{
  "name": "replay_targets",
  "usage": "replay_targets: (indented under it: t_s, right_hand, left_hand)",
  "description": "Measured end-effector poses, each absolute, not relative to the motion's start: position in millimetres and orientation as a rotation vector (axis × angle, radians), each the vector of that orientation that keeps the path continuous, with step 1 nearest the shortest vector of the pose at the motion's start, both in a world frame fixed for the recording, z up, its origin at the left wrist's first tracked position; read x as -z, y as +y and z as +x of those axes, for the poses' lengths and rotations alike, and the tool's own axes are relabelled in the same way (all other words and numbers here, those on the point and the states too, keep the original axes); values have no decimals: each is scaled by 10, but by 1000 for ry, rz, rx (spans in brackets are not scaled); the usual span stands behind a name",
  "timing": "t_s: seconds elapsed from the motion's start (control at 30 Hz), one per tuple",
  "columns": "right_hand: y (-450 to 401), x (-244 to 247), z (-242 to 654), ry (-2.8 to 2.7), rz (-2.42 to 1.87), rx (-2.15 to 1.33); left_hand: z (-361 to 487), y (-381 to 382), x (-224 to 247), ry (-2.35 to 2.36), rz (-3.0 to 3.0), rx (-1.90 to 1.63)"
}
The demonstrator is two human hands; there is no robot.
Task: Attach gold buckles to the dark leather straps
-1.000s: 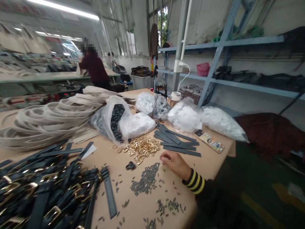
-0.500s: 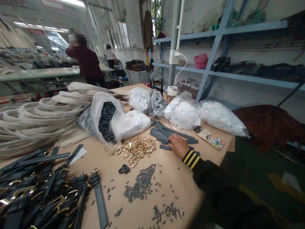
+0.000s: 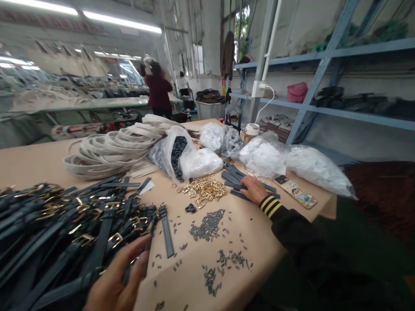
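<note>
My right hand lies over a small stack of dark grey strips, its fingers curled down onto them. At the lower left, my left hand has come to the right edge of a big heap of dark straps with gold buckles. Its thumb and fingers close round a dark buckled strap, most of which the hand hides. One short strap lies apart just beyond that hand. Between the hands are a pile of gold buckles, a few black loops and many small dark pieces.
Plastic bags line the back of the table, one open with black loops. Coiled beige straps lie at the back left. A phone and a cup are at the right. Blue shelving stands behind; a person is further off.
My left hand has entered at the lower left, at the buckled straps. The view has swung left, so everything sits further right. My right hand stays on the strips.
</note>
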State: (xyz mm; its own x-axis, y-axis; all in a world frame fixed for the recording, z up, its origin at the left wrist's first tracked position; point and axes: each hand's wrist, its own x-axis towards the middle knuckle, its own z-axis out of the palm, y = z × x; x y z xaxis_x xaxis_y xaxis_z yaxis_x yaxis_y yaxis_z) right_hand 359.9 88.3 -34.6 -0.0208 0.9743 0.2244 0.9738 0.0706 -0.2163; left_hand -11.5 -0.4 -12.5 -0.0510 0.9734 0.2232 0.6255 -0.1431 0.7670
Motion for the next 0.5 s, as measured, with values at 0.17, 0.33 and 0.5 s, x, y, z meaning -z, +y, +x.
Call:
replay_targets:
  t_s: [0.17, 0.33, 0.5]
  right_hand:
    - [409, 194, 3019, -2310, -1564, -103]
    - [-90, 390, 2481, -2446, -1234, -354]
    - [-292, 563, 2371, -2343, -1281, -503]
  left_hand:
    - [474, -240, 491, 1297, 1014, -977]
    - [710, -394, 591, 1109, 645, -1048]
    - [616, -486, 629, 1087, 559, -1096]
